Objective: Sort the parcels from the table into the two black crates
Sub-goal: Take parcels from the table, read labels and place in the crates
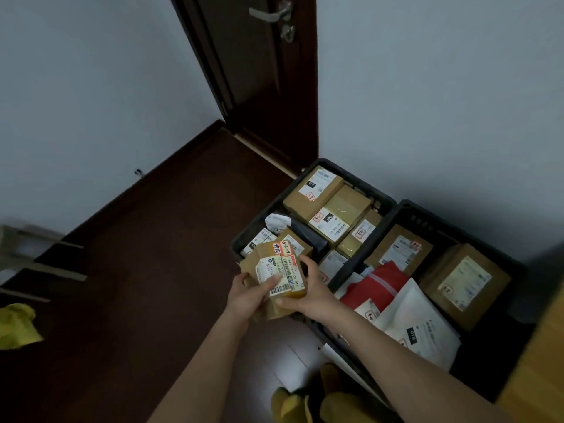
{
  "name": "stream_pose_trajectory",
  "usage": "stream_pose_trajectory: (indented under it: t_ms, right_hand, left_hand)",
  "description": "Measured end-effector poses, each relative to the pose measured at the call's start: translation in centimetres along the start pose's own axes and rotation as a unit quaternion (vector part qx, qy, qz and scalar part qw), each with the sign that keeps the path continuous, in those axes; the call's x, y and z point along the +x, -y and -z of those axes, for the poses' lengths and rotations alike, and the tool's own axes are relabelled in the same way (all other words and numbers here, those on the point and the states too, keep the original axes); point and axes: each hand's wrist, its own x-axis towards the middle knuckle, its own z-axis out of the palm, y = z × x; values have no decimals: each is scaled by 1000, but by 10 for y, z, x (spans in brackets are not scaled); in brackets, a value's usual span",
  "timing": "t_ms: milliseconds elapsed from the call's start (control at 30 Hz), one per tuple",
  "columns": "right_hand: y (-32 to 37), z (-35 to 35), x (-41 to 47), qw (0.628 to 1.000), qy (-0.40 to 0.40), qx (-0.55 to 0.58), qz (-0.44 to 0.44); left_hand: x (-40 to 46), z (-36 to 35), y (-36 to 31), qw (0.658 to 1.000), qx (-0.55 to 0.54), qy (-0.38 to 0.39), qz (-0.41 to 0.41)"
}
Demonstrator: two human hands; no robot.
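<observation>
Both hands hold one small brown parcel (279, 274) over the near-left corner of the left black crate (244, 239). The left hand (248, 296) cups it from the left and beneath, thumb lying across the white label; the right hand (308, 290) wraps its right end, fingers curled over the top edge. So each grip is closed around the same parcel, and nothing else is held.

The parcel's long axis runs roughly from the person outward, label up, with a handwritten red-and-white sticker at its far end. It hangs above the crate's rim — not yet resting on the cardboard boxes (323, 206) and soft mailers packed inside. The right black crate (409, 206) stands just beside, touching the first, holding a red mailer (375, 285), a white mailer (418, 325) and more boxes.

What matters for the coming move is that the left crate lies directly ahead of and below the hands, while the right crate sits off to the right, nearer the right hand. Judging by the label-up pose, the person is likely reading it to choose. No surface bearing parcels can be picked out with certainty.
</observation>
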Motion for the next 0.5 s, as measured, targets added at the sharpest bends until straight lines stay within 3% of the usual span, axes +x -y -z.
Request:
stream_pose_trajectory:
  t_ms: [133, 300, 500]
  right_hand:
    - [1, 9, 19, 998, -48, -31, -22]
    - [6, 23, 45, 986, -143, -20, -86]
    - [17, 22, 63, 932, -316, 26, -178]
  left_hand:
    - [25, -18, -25, 995, 49, 85, 13]
    - [69, -35, -55, 965, 136, 223, 23]
    - [131, -44, -91, 922, 235, 308, 17]
